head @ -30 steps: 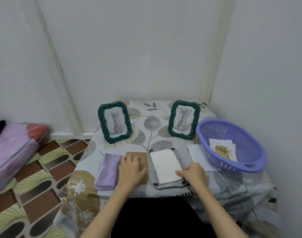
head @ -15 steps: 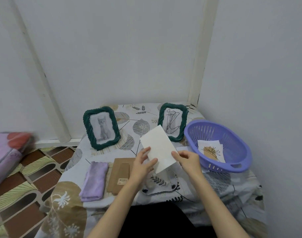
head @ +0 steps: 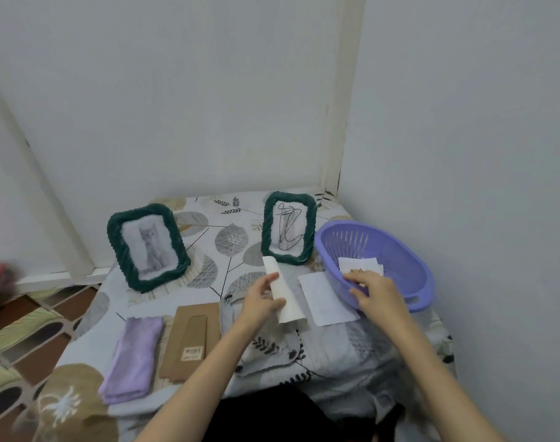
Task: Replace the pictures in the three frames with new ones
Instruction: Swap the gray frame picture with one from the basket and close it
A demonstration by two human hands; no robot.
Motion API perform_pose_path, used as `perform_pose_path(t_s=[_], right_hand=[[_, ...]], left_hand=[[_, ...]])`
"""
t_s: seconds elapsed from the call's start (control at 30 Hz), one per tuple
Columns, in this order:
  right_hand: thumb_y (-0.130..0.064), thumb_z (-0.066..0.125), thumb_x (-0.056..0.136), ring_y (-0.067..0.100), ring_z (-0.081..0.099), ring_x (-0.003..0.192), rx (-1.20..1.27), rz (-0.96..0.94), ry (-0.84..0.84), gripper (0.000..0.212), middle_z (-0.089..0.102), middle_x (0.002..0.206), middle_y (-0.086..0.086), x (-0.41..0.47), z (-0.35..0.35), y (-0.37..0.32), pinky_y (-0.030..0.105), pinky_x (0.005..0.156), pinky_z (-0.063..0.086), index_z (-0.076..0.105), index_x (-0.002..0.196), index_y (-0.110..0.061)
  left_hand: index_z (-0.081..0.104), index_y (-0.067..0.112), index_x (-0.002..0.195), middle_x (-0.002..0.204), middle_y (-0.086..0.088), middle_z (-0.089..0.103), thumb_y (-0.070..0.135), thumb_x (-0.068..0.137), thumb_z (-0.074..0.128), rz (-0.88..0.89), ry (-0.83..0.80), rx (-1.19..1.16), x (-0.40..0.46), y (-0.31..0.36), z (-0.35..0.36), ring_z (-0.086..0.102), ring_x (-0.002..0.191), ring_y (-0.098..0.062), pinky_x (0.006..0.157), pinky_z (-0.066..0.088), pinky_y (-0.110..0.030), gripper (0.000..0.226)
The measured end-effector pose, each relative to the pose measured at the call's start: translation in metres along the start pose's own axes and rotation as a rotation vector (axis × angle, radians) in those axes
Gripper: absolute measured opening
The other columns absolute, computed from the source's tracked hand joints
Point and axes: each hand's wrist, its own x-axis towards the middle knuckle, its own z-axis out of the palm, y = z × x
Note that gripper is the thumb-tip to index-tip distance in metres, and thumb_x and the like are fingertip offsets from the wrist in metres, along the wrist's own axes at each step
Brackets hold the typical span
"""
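Head view: the left hand (head: 262,303) holds a white picture sheet (head: 283,290) in its grip, thumb and fingers pinching the sheet's left edge, so that it curls above the worktop (head: 336,346). The right hand (head: 375,290) reaches into the purple basket (head: 409,250), its fingers spread and relaxed over the white papers (head: 358,264) inside, grasping nothing that can be seen. Another white sheet (head: 323,298) lies flat just beside the basket. Two green frames stand upright at the back, the cat frame (head: 148,245) on the left and the scribble frame (head: 288,228) beside the basket. A cardboard backing (head: 192,339) and a purple cloth (head: 132,357) lie at front left.
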Motion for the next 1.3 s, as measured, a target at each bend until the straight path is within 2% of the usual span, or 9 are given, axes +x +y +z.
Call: perform_pose_path(t_s=[0.13,0.27,0.43,0.57,0.67,0.77,1.0,1.13,1.3], right_hand=[[-0.008,0.063,0.084,0.026,0.060,0.104,0.101,-0.008,0.082,0.030,0.066,0.114,0.007,0.012,-0.008,0.000,0.041,0.093,0.047,0.066,0.113,-0.014],[-0.006,0.063,0.084,0.026,0.061,0.098,0.178,-0.008,0.134,0.031,0.067,0.111,0.006,0.018,-0.014,0.004,0.040,0.090,0.049,0.066,0.114,-0.014],[-0.004,0.063,0.083,0.026,0.062,0.089,0.223,-0.018,0.154,0.032,0.067,0.104,0.008,0.022,-0.014,0.007,0.040,0.087,0.051,0.066,0.114,-0.012],[-0.003,0.065,0.082,0.014,0.055,0.087,0.203,-0.061,0.142,0.030,0.068,0.107,0.008,0.020,-0.009,0.007,0.030,0.086,0.046,0.067,0.112,-0.009],[-0.003,0.062,0.083,0.025,0.060,0.098,0.153,-0.088,0.105,0.031,0.066,0.107,0.012,0.015,0.001,0.006,0.038,0.091,0.046,0.066,0.114,-0.008],[-0.007,0.059,0.086,0.025,0.057,0.102,0.084,-0.117,0.040,0.032,0.063,0.107,0.008,0.004,0.017,0.006,0.038,0.092,0.045,0.063,0.118,-0.011],[-0.013,0.058,0.088,0.020,0.055,0.093,0.113,-0.106,-0.033,0.030,0.062,0.103,0.005,0.002,0.019,0.006,0.032,0.088,0.044,0.063,0.118,-0.014],[-0.018,0.058,0.088,0.030,0.053,0.110,0.086,0.228,-0.086,0.039,0.057,0.120,0.015,0.038,0.004,0.028,0.033,0.093,0.041,0.052,0.125,-0.008],[-0.025,0.073,0.075,0.028,0.049,0.121,-0.248,0.526,-0.393,0.069,0.049,0.134,0.013,0.074,0.001,0.040,0.032,0.092,0.044,0.039,0.132,-0.005]], left_hand=[[0.046,0.011,0.131,0.127,-0.004,0.049,-0.012,0.080,0.058,0.062,-0.127,-0.011,0.006,0.012,0.011,0.055,0.096,-0.014,0.067,0.053,-0.014,0.057],[0.047,0.011,0.130,0.128,-0.009,0.050,-0.015,0.080,0.055,0.022,-0.198,-0.193,0.021,0.019,0.017,0.062,0.084,-0.019,0.077,0.054,-0.028,0.057],[0.045,0.000,0.131,0.128,-0.019,0.050,-0.009,0.076,0.065,-0.071,-0.120,0.216,0.031,0.001,0.034,0.054,0.095,-0.021,0.080,0.048,-0.025,0.059],[0.043,0.010,0.133,0.132,-0.013,0.052,0.014,0.075,0.071,0.018,-0.148,0.581,0.040,-0.011,0.049,0.053,0.115,-0.026,0.100,0.042,-0.032,0.065],[0.038,0.021,0.137,0.149,-0.015,0.031,0.042,0.079,0.063,0.143,-0.182,1.034,0.043,-0.015,0.057,0.021,0.140,-0.029,0.117,0.017,-0.041,0.066],[0.040,0.027,0.135,0.155,-0.021,0.000,0.053,0.084,0.051,0.123,-0.224,1.219,0.042,-0.022,0.062,-0.011,0.144,-0.035,0.116,-0.008,-0.049,0.058],[0.029,0.023,0.142,0.156,-0.012,0.014,0.046,0.093,0.039,0.192,-0.105,1.020,0.043,-0.021,0.054,0.002,0.145,-0.029,0.118,0.002,-0.043,0.055],[0.023,0.025,0.144,0.155,-0.002,0.018,0.045,0.095,0.036,0.413,-0.006,0.714,0.031,-0.004,0.055,0.008,0.145,-0.019,0.118,0.008,-0.034,0.055],[0.027,0.035,0.141,0.156,0.010,0.015,0.072,0.079,0.033,0.417,-0.115,0.789,0.021,0.004,0.062,0.003,0.145,-0.013,0.118,0.010,-0.038,0.072]])
